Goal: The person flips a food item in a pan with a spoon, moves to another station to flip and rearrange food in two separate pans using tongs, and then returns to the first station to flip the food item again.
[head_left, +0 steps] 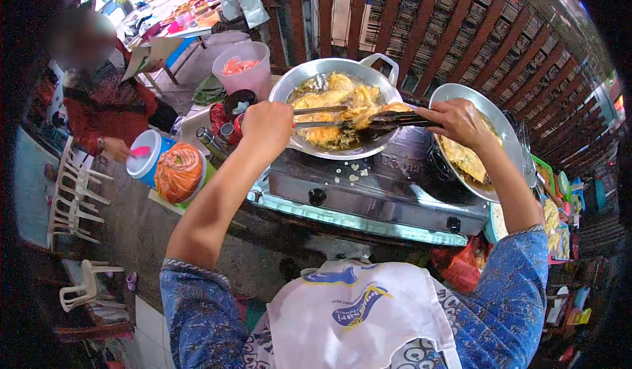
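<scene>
My left hand (266,124) is closed around metal tongs (321,111), whose two arms reach over the left wok (282,92). My right hand (457,120) grips a dark slotted spatula (388,123) from the other side. Between the two tools, over the oil, is a golden fried fritter (361,116); more battered pieces (326,99) lie in the bubbling oil. Below and beyond my right hand, a second wok (440,94) holds another large frying piece (464,158). Both woks sit on a dark gas stove (375,201).
At the left, another person's hand (117,149) holds something pink by a blue, white-topped container (141,158). Beside it is a bag of orange food (179,171). A pink bucket (253,79) stands behind; wooden slats (447,26) line the back. Trays of food (556,231) are at right.
</scene>
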Action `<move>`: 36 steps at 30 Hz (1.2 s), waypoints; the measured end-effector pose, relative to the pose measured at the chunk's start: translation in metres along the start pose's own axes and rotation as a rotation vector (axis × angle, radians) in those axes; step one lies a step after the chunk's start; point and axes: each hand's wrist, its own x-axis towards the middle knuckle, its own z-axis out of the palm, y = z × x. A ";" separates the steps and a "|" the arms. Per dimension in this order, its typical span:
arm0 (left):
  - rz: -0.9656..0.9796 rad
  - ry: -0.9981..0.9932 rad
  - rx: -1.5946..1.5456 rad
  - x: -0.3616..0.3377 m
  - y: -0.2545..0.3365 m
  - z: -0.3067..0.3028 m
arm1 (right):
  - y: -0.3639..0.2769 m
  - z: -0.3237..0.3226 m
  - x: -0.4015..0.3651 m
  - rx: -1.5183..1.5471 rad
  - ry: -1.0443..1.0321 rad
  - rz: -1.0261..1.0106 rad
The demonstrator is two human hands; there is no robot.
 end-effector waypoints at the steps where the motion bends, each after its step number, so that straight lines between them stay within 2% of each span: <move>1: -0.006 -0.006 0.001 0.000 0.000 0.001 | 0.002 0.000 0.000 0.000 0.000 0.000; 4: -0.009 0.028 -0.026 -0.004 -0.010 0.004 | 0.014 0.004 -0.006 0.115 0.116 0.045; 15: -0.109 -0.098 -0.043 -0.015 -0.023 0.001 | 0.025 0.019 -0.005 0.258 0.069 0.277; 17: -0.122 -0.104 -0.048 -0.015 -0.024 0.002 | 0.031 0.030 -0.005 0.282 0.137 0.268; 23: -0.136 -0.137 -0.062 -0.023 -0.032 0.002 | 0.037 0.023 -0.006 0.413 0.022 0.479; 24: -0.128 -0.116 -0.069 -0.025 -0.034 0.003 | 0.039 0.027 -0.007 0.380 0.095 0.466; 27: -0.113 -0.081 -0.058 -0.027 -0.035 0.000 | 0.044 0.034 -0.004 0.419 0.122 0.522; 33: -0.074 -0.005 -0.006 -0.025 -0.025 -0.001 | 0.036 0.046 0.027 0.498 -0.041 0.719; 34: -0.060 0.009 0.020 -0.025 -0.024 0.000 | 0.033 0.046 0.028 0.535 0.019 0.727; 36: -0.048 0.021 0.054 -0.028 -0.020 -0.001 | 0.034 0.036 0.030 0.647 0.007 0.790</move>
